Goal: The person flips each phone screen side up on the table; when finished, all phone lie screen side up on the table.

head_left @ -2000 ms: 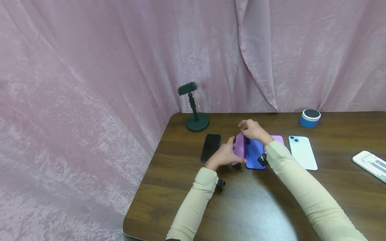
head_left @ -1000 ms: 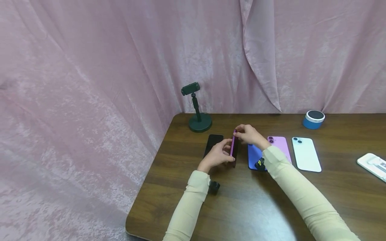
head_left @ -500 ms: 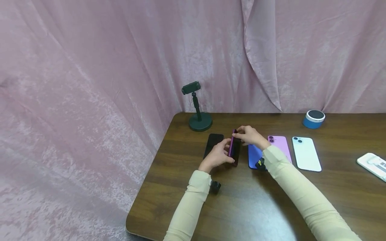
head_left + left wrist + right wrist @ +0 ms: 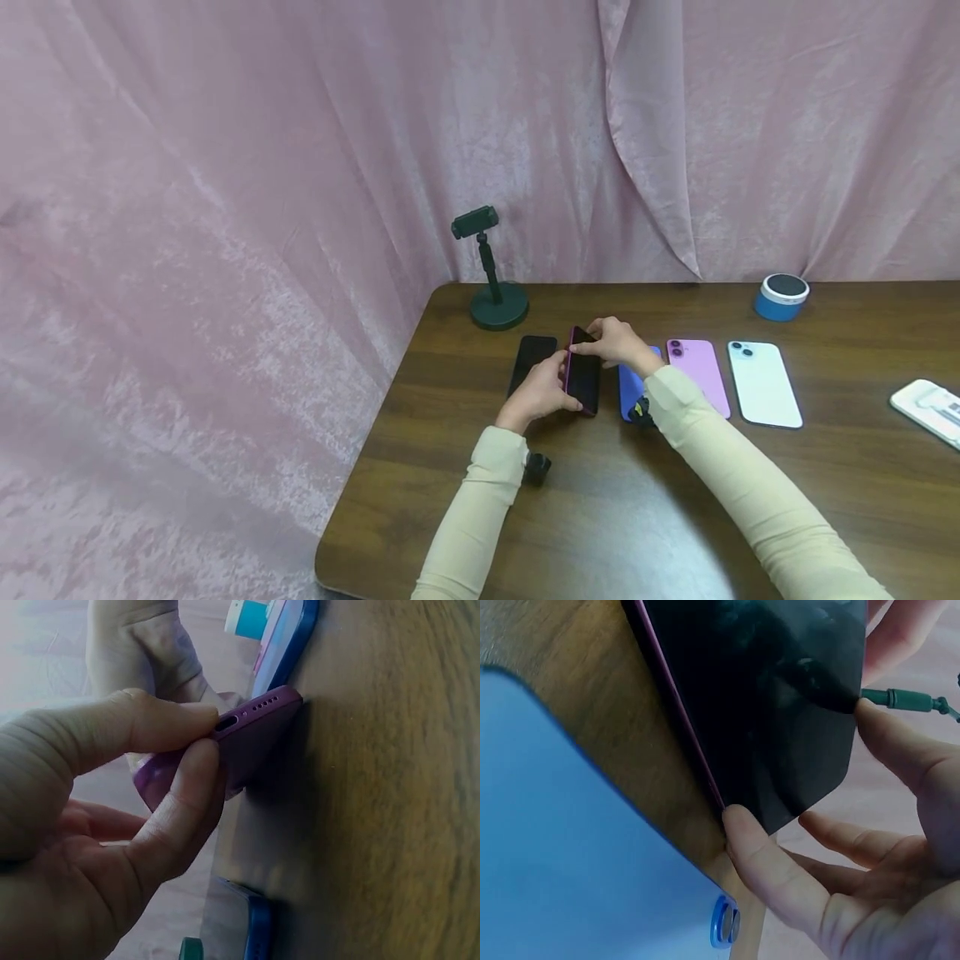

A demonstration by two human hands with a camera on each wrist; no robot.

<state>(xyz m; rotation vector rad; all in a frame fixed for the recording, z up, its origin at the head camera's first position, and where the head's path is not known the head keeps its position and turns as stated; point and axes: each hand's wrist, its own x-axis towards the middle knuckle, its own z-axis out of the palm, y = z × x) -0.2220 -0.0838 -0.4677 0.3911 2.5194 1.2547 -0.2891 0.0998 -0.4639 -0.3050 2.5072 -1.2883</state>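
Note:
A smartphone (image 4: 582, 379) with a magenta frame is held between both hands, its dark screen tilted upward. My left hand (image 4: 537, 396) pinches its near end; in the left wrist view the thumb and a finger press either side of the phone (image 4: 259, 731) by its charging port. At the far end my right hand (image 4: 621, 343) grips the edges of the phone (image 4: 772, 697) between thumb and fingers. A second phone (image 4: 532, 357), screen up, lies just left of it, partly covered by the left hand. A blue phone (image 4: 630, 390) lies back up on the right, partly hidden by the right wrist.
A lilac phone (image 4: 699, 373) and a pale blue phone (image 4: 765, 385) lie back up farther right. The dark green stand (image 4: 498, 307) is at the back left. A blue and white cylinder (image 4: 782, 298) stands at the back. A white case-like object (image 4: 927, 408) lies far right.
The held phone has turned over, from its magenta back showing, through edge-on, to its dark screen facing up. Both hands have shifted slightly left with it, uncovering the lilac phone.

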